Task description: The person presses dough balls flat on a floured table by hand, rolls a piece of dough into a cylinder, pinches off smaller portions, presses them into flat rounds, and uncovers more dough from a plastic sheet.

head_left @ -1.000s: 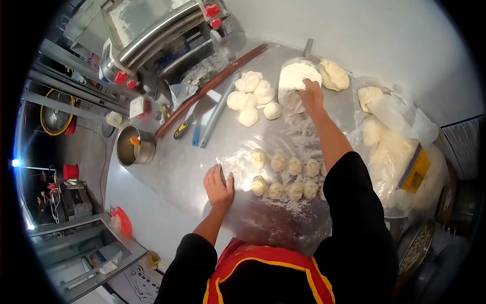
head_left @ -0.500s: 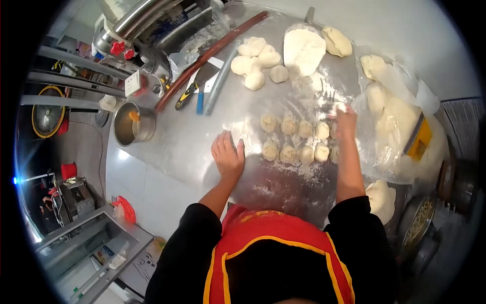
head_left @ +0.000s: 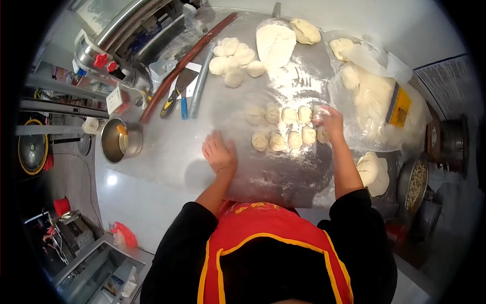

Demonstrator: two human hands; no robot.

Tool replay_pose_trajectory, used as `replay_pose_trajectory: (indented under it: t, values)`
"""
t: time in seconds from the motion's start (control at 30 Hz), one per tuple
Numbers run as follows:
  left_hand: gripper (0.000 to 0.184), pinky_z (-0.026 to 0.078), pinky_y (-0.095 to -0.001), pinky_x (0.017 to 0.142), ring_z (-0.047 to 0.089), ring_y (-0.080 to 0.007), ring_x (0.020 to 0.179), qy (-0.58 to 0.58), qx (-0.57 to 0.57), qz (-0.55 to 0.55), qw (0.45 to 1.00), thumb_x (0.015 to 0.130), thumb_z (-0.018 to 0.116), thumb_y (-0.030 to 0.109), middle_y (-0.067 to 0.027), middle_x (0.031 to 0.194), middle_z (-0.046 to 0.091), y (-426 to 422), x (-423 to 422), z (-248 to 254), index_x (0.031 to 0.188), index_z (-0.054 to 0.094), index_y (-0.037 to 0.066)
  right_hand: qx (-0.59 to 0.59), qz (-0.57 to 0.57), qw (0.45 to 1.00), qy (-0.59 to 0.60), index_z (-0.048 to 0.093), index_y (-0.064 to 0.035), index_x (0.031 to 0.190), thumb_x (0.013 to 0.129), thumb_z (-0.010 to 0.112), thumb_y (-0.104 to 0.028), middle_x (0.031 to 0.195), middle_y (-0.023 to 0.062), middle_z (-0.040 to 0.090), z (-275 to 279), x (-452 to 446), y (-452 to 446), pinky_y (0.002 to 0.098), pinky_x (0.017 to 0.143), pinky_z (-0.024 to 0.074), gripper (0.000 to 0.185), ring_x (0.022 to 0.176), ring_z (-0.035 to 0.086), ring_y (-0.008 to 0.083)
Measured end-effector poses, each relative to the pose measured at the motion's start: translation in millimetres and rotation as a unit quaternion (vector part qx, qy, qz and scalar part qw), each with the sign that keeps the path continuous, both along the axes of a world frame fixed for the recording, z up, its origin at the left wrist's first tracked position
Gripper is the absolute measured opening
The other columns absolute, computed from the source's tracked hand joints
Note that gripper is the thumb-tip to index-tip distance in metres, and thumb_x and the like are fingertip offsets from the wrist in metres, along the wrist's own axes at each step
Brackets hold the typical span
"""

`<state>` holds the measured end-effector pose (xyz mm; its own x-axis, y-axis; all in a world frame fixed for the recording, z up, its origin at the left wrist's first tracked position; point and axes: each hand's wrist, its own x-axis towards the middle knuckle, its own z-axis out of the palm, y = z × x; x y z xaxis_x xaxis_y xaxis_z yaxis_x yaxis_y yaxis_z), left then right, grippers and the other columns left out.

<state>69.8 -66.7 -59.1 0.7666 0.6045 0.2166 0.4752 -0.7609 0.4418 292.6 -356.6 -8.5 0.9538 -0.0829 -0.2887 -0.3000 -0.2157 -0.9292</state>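
My left hand [head_left: 219,153] lies on the metal worktop, palm down with fingers spread, holding nothing. Two rows of small dough pieces [head_left: 288,115] sit to its right on the floured surface. At the right end of these rows is my right hand [head_left: 331,123], close beside the last pieces. Its fingertips are smeared by motion, so whether they hold anything is unclear. The leftmost piece of the far row looks hazy. Beyond the rows lies a heap of white flour [head_left: 276,44], and round dough balls [head_left: 233,60] are grouped to its left.
Plastic-covered dough [head_left: 372,101] with a yellow scraper [head_left: 399,107] lies at right, near another dough lump [head_left: 373,175]. At left are a metal pot [head_left: 114,147], a long brown rolling stick [head_left: 187,66], a grey rod [head_left: 202,76] and a yellow-black handled scraper [head_left: 171,103].
The view has shifted, moving the table leftward in frame. My right hand stays by the row's right end, and white flour shows more around the dough pieces. My left hand still rests flat.
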Motion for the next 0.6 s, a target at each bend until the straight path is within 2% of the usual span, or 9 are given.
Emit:
replay_pose_trajectory:
  t: [0.03,0.07,0.17,0.27,0.37,0.4,0.5,0.53,0.6]
  values:
    - [0.051,0.022,-0.0479,0.111,0.037,-0.033,0.13,0.003,0.002,0.002,1.0,0.086,0.059,0.026,-0.0121,0.134,0.047,0.3,-0.7,0.2,0.13,0.046,0.005,-0.04,0.038,0.998,-0.007,0.06,0.0062,0.108,0.081,0.053,0.011,0.084,0.012,0.064,-3.5,-1.6,2.8,0.0263,0.058,0.0519,0.029,0.069,0.064,0.0202]
    - [0.051,0.022,-0.0479,0.111,0.037,-0.0332,0.129,0.001,0.006,0.0,1.0,0.085,0.059,0.026,-0.0125,0.134,0.047,0.1,-2.5,-0.2,0.13,0.046,0.004,-0.006,-0.018,1.0,-0.013,0.061,0.0054,0.107,0.08,0.05,0.013,0.087,0.0115,0.064,-14.3,3.2,-10.2,0.0274,0.06,0.0524,0.03,0.071,0.064,0.0198]
    - [0.05,0.022,-0.0479,0.11,0.038,-0.0336,0.128,-0.008,0.012,0.0,1.0,0.085,0.06,0.025,-0.0138,0.132,0.048,0.8,0.7,-0.5,0.129,0.047,0.004,0.012,-0.175,0.984,0.042,0.061,0.0052,0.107,0.079,0.048,0.015,0.092,0.0119,0.063,22.4,-7.7,-1.5,0.0263,0.06,0.0513,0.033,0.071,0.063,0.0192]
    - [0.049,0.022,-0.048,0.11,0.038,-0.0341,0.127,-0.013,0.004,-0.007,1.0,0.085,0.06,0.025,-0.0153,0.131,0.048,-1.5,-4.3,3.0,0.128,0.047,0.003,0.058,0.056,0.992,0.099,0.06,0.0068,0.108,0.081,0.047,0.014,0.093,0.0158,0.064,29.4,-42.4,-7.1,0.025,0.06,0.0517,0.031,0.071,0.064,0.0193]
    - [0.049,0.023,-0.0481,0.11,0.038,-0.0345,0.127,-0.021,0.008,-0.008,1.0,0.085,0.06,0.024,-0.0162,0.131,0.049,-0.1,-3.7,3.5,0.128,0.048,0.003,0.097,-0.049,0.994,0.017,0.061,0.0069,0.108,0.082,0.049,0.011,0.09,0.0162,0.065,10.4,-49.6,-28.7,0.0248,0.061,0.0522,0.029,0.071,0.064,0.0189]
    - [0.049,0.023,-0.048,0.109,0.038,-0.0345,0.127,-0.011,0.008,-0.006,1.0,0.085,0.06,0.023,-0.0163,0.13,0.049,0.3,-3.3,3.3,0.128,0.048,0.003,0.013,-0.089,0.995,0.053,0.062,0.0059,0.109,0.083,0.051,0.008,0.087,0.0148,0.067,11.6,-50.2,-29.4,0.0253,0.06,0.0521,0.028,0.07,0.064,0.0184]
    - [0.048,0.024,-0.0482,0.109,0.038,-0.0344,0.127,-0.005,0.007,0.001,1.0,0.085,0.06,0.023,-0.0167,0.13,0.049,0.4,0.9,1.9,0.127,0.048,0.003,0.043,0.025,0.999,0.019,0.065,0.0035,0.105,0.084,0.048,0.007,0.08,0.0096,0.067,4.4,-78.4,-1.5,0.0236,0.057,0.0489,0.027,0.066,0.061,0.0142]
    - [0.048,0.024,-0.0483,0.109,0.038,-0.0343,0.127,-0.003,0.007,0.002,1.0,0.085,0.06,0.023,-0.0169,0.13,0.049,1.1,-0.6,0.5,0.127,0.048,0.003,-0.107,0.106,0.988,0.021,0.064,0.0022,0.107,0.082,0.049,0.009,0.081,0.0109,0.067,18.2,-92.1,15.1,0.0257,0.058,0.0505,0.03,0.066,0.061,0.0144]
    - [0.048,0.024,-0.0483,0.109,0.038,-0.034,0.128,-0.01,0.001,0.0,1.0,0.085,0.06,0.023,-0.017,0.13,0.049,2.5,-0.3,-3.5,0.127,0.048,0.004,-0.009,0.055,0.998,0.025,0.064,0.0004,0.108,0.082,0.048,0.009,0.084,0.0109,0.067,3.3,-91.3,13.9,0.0266,0.058,0.0499,0.032,0.066,0.06,0.0135]
